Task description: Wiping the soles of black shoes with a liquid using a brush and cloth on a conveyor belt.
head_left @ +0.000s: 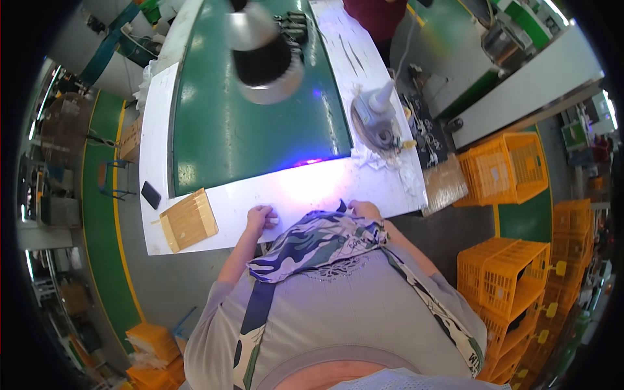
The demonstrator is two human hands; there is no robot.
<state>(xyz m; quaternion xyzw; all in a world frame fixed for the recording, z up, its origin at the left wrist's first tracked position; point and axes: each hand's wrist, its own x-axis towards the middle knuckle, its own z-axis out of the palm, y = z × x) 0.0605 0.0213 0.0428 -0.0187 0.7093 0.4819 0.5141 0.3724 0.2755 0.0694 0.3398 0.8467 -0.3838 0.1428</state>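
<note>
A white table borders a green belt under a hanging lamp. Orange crates stack on the right; the floor is green.

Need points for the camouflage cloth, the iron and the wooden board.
camouflage cloth (318,242): head view, middle of the patterned fabric held at the table's near edge.
iron (377,117): head view, on its grey body, right of the green belt.
wooden board (189,220): head view, centre of its top face.

A wooden board and a dark phone lie on the white worktop; orange crates stand to the right, beyond an iron.
</note>
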